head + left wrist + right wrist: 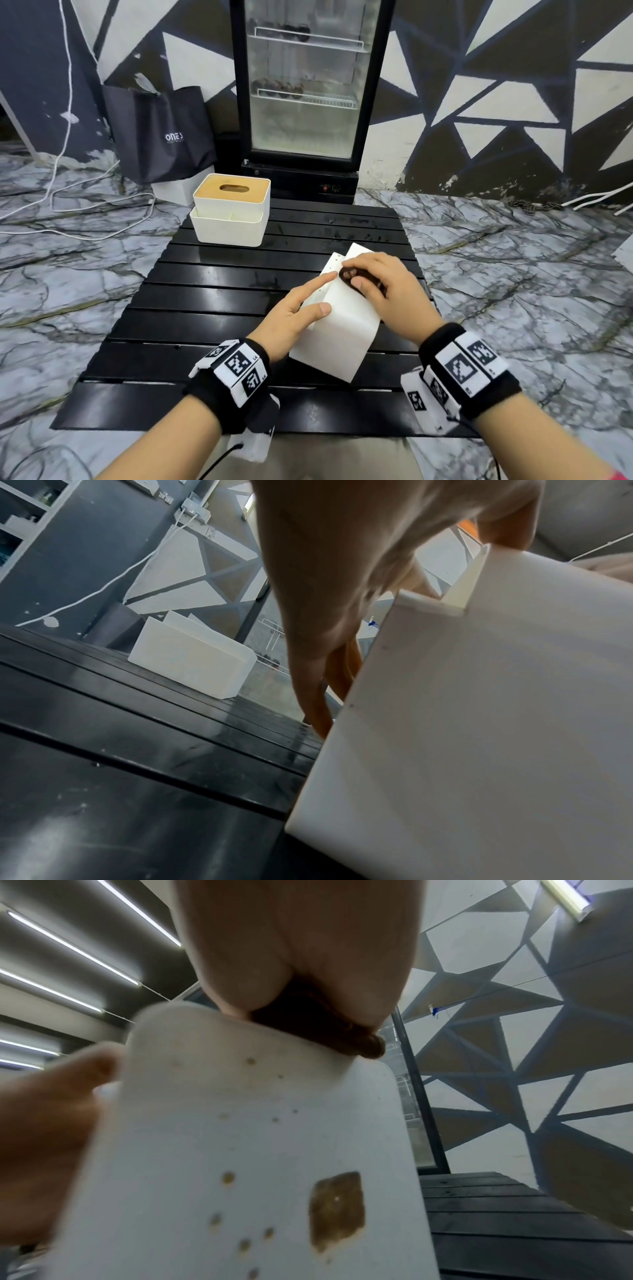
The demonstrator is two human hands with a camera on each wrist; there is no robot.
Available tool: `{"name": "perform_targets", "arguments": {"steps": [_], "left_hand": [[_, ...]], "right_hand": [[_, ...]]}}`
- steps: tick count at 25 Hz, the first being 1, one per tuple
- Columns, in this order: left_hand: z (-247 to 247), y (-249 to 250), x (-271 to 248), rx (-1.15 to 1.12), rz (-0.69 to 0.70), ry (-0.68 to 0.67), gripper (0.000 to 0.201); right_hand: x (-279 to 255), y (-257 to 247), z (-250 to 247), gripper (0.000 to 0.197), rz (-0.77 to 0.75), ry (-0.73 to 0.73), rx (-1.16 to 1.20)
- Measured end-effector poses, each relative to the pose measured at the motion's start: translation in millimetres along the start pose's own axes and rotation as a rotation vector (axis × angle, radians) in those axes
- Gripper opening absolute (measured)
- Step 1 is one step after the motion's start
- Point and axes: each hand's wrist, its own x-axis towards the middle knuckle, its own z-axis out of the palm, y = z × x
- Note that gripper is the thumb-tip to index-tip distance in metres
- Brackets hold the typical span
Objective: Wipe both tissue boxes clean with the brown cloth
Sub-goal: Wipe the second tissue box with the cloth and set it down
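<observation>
White tissue box (pixel 342 329) tilted on black worktop (pixel 205 308), left hand (pixel 294 315) fingers grasping its side, right hand (pixel 383 284) fingers clenching brown cloth (pixel 349 275) against it, second tissue box (pixel 229 216) well apart.

table (pixel 205 298): glossy | held tissue box (pixel 342 329): matt | far tissue box lid (pixel 255 192): wood

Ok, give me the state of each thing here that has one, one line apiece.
near tissue box, tilted, held, brown stain on its holed face.
far tissue box, upright, wooden lid on, no hand on it.
brown cloth, bunched, pressed on the near tissue box.
left hand, holds the near tissue box.
right hand, grips the brown cloth.
fridge, door shut.
</observation>
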Motion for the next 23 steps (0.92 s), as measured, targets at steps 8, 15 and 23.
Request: {"name": "perform_targets", "arguments": {"steps": [8, 15, 23], "left_hand": [[1.6, -0.2, 0.0, 0.028, 0.001, -0.005, 0.050], [6.3, -3.5, -2.9, 0.063, 0.022, 0.022, 0.050], [1.9, -5.9, -2.6, 0.066, 0.024, -0.013, 0.055]], "right_hand": [[31.8, 25.5, -2.7, 0.029, 0.132, 0.021, -0.038], [-7.3, -2.1, 10.2, 0.029, 0.010, 0.084, 0.034], [-38.6, -24.1, 15.7, 0.032, -0.087, 0.036, 0.009]]}}
